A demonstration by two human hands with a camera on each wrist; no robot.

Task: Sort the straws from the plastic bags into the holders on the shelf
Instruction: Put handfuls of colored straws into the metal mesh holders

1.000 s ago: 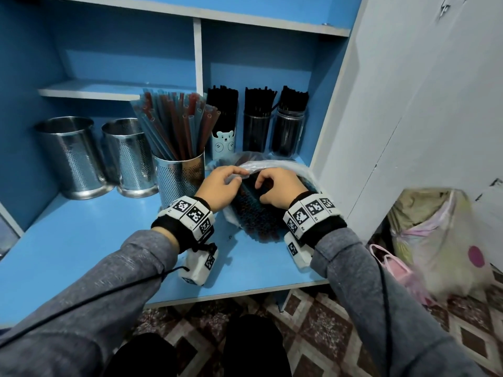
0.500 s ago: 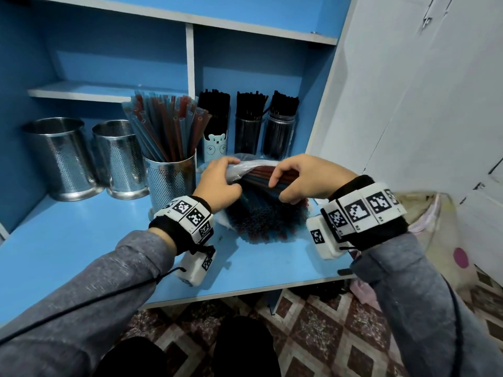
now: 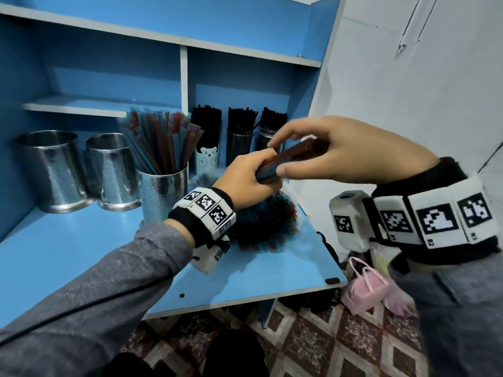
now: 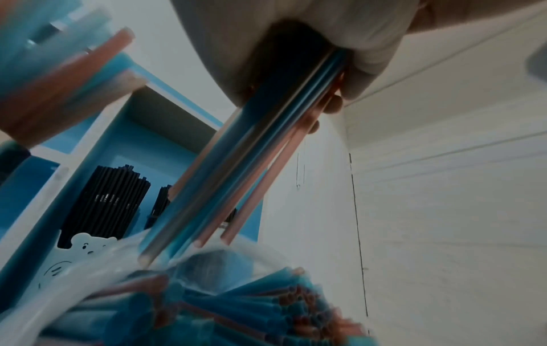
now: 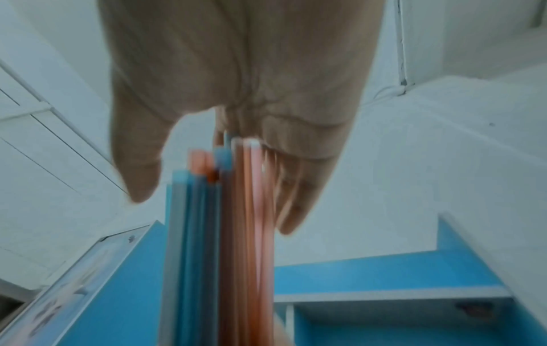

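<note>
A bundle of red and blue straws (image 3: 295, 155) is held tilted above the shelf by both hands. My left hand (image 3: 253, 178) grips its lower part, and the grip shows close up in the left wrist view with the straws (image 4: 236, 175) running down toward the bag. My right hand (image 3: 280, 156) pinches the upper end between thumb and fingers; the right wrist view shows the straws (image 5: 222, 234) against the fingers (image 5: 296, 199). Below lies the clear plastic bag (image 3: 261, 227) full of red and blue straws. A perforated steel holder (image 3: 163, 194) with coloured straws stands just left of my left hand.
Two empty steel holders (image 3: 51, 170) (image 3: 114, 172) stand at the left of the blue shelf (image 3: 68, 254). A bear cup (image 3: 206, 159) and two dark holders (image 3: 239, 142) (image 3: 272, 131) with black straws stand at the back. A white wall (image 3: 408, 91) closes the right; pink bags (image 3: 364, 287) lie on the floor.
My right hand has lifted a bundle of straws up out of the bag. My left hand has left the bag's mouth and now grips the bundle's lower part.
</note>
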